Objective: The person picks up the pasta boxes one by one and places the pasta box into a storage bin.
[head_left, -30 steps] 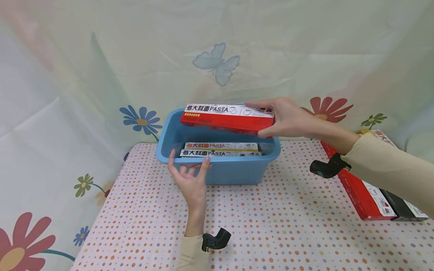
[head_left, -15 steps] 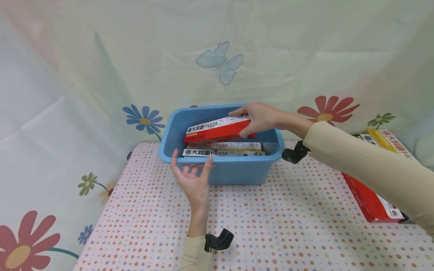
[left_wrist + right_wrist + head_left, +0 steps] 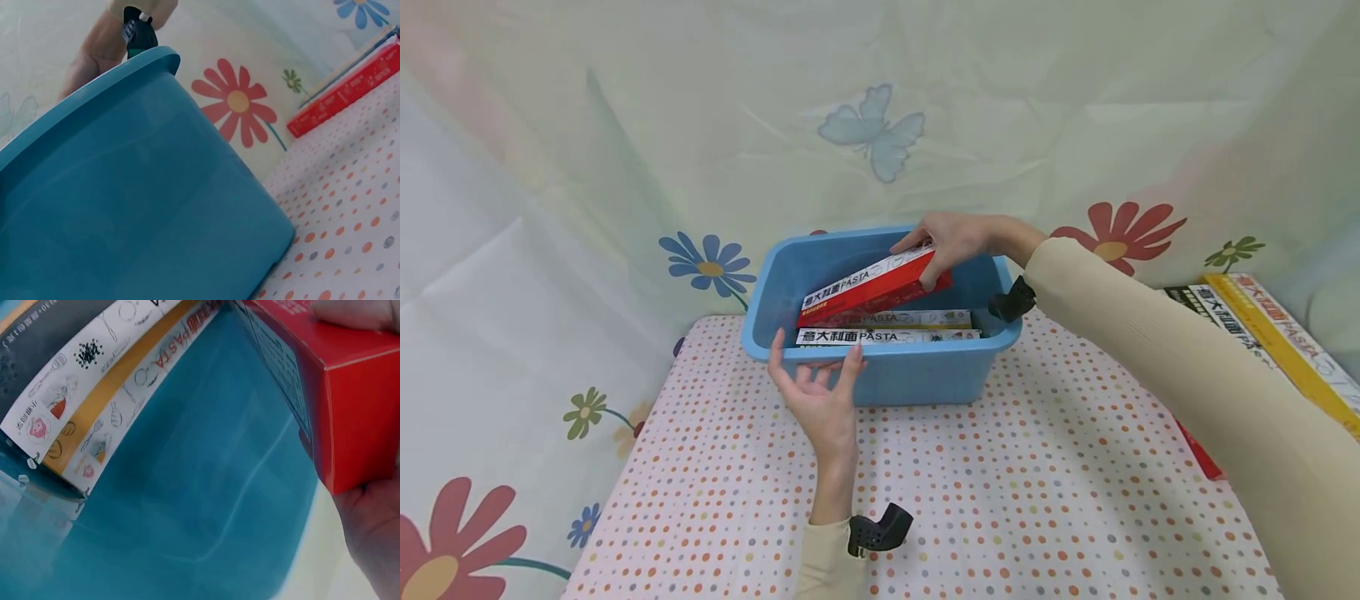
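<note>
My right hand (image 3: 958, 237) grips the right end of a red and white pasta box (image 3: 868, 287). That box is tilted, its left end lower, inside a blue plastic bin (image 3: 917, 379). Along the bin's front wall lie a yellow and white pasta box (image 3: 936, 317) and a black and white pasta box (image 3: 887, 337), side by side. In the right wrist view, the red box's end (image 3: 365, 419) is between thumb and fingers, apart from those two. At the bin's front rim, my left hand (image 3: 827, 412) holds on, some fingers curled under the lip; the left wrist view shows only the bin's wall (image 3: 137, 181).
On the dotted tablecloth (image 3: 1022, 500) at the right lie more pasta boxes: a yellow one (image 3: 1285, 333), a black one (image 3: 1228, 321) and a red one (image 3: 1201, 450), partly hidden by the right sleeve. A floral curtain (image 3: 1000, 150) hangs close behind the bin.
My right hand has brought the red pasta box from above the bin's back rim down and left into the bin, tilting its left end lower. The left hand stays at the front rim.
</note>
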A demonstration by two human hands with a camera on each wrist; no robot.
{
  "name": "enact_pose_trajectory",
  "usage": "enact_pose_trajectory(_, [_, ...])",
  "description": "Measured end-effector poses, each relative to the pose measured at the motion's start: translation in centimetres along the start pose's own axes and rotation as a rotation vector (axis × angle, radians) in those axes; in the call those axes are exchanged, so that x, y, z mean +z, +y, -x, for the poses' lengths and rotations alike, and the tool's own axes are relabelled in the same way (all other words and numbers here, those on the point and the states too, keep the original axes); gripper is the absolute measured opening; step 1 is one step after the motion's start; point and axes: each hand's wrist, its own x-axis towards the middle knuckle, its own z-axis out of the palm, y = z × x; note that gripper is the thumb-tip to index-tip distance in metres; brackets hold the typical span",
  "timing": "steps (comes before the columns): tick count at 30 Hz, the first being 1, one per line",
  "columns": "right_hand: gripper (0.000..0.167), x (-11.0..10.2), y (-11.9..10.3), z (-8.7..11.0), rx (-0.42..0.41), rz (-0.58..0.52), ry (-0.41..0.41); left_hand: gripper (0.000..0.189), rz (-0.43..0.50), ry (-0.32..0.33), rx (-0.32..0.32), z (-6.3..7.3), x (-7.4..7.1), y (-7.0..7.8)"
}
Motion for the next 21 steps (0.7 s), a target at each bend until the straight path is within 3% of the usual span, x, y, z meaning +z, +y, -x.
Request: enact_pose_trajectory(21, [0.076,0.1,2.5,-0.2,0.014,-0.067,-0.028,0.094,0.001,-0.007,-0.004,0.1,-0.2,0.2])
